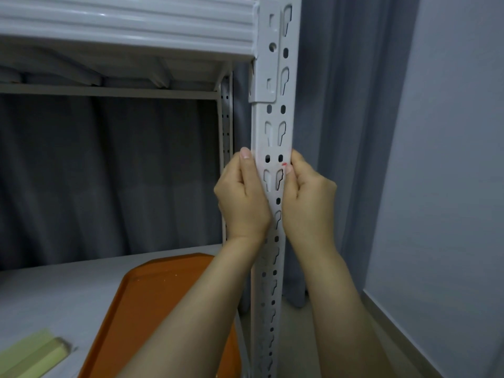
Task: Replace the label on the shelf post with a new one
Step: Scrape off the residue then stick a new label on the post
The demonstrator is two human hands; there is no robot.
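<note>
Left hand [243, 197] and right hand [308, 199] curled closed, pinching shelf post [272, 132] edges; orange tray [152, 296] bare

shelf post [273, 132]: painted metal, pale grey, smooth, punched with slots | upper beam [122, 25]: same metal, ribbed, slight sheen | tray [163, 309]: orange plastic, smooth, matt | curtain [109, 173]: grey cloth, matt, folded | shelf board [54, 296]: pale, matt

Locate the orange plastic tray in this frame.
In the head view, the orange plastic tray lies on the grey shelf surface, lower centre-left, left of the white slotted shelf post and partly behind the left forearm.
</note>
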